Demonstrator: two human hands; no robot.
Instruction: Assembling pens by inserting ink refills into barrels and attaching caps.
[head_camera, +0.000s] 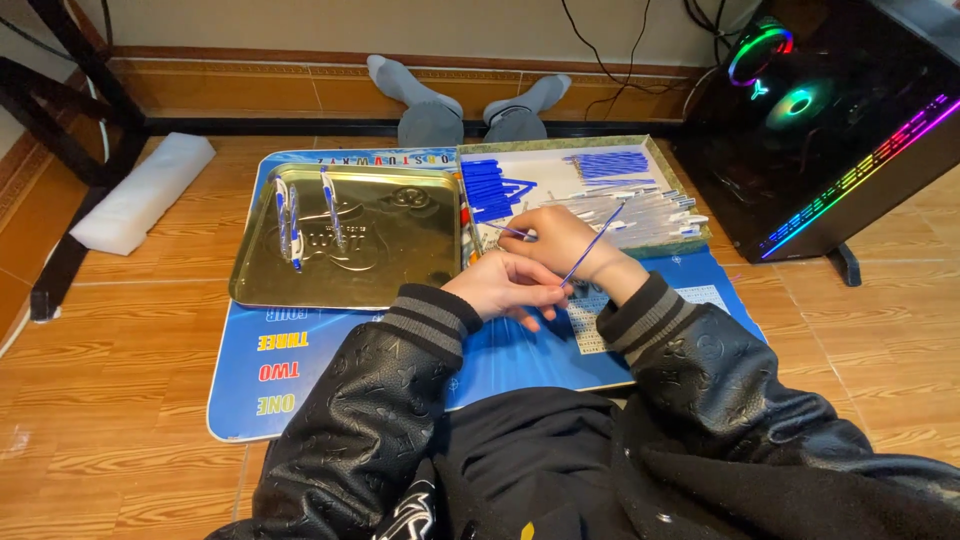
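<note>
Nearest the camera, the left hand (507, 287) pinched the lower end of a thin blue pen refill (592, 247), fingers closed around it over the blue mat (300, 360). Just beyond, the right hand (560, 240) was curled around the same refill's upper part, the rod slanting up past its knuckles; a clear pen barrel (512, 232) poked out from its fingers toward the mat's middle. On the mat's left half lay a gold tin tray (400, 250) with three assembled pens (290, 225). On the mat's far right sat a shallow box (540, 180) of blue refills and clear barrels. Beyond the mat's far edge were two grey-socked feet (470, 95).
</note>
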